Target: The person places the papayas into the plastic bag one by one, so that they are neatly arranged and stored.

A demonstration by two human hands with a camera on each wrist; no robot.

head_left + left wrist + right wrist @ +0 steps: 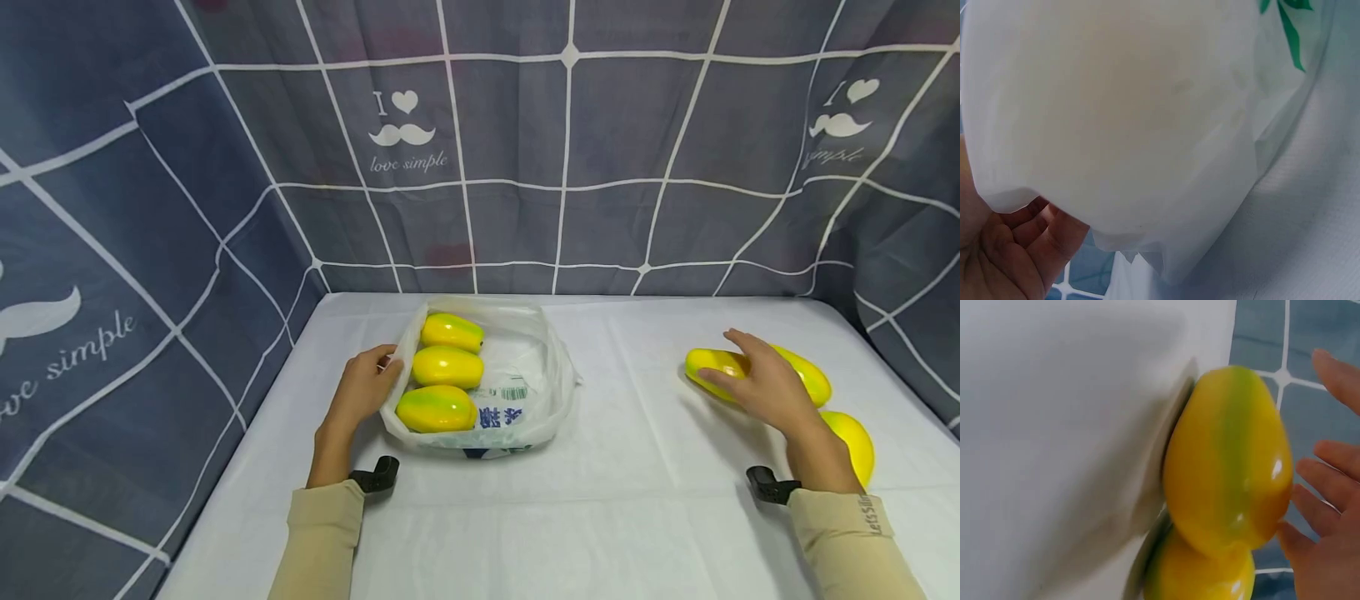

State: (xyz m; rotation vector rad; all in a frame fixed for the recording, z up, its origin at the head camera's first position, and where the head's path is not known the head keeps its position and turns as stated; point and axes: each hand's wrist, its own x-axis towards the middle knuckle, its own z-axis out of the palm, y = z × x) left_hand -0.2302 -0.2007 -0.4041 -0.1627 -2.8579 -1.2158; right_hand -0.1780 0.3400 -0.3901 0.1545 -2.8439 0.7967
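A white plastic bag [558, 392] stands with its mouth spread wide on the table. Three yellow-green papayas lie along its left inside: a back one [452, 332], a middle one [447, 367] and a front one [437, 409]. My left hand [367, 383] holds the bag's left rim, its curled fingers [1054, 240] partly behind the plastic. At the right, my right hand [772, 387] reaches over a papaya [712, 363] with fingers spread. In the right wrist view, a papaya [1229, 462] sits beside those fingers. Another papaya [806, 377] is partly behind the hand.
A further yellow papaya [853, 442] lies by the right wrist, partly covered by the forearm. White cloth [600, 517] covers the table. Dark grey curtains [510, 225] with white lines rise behind and on both sides.
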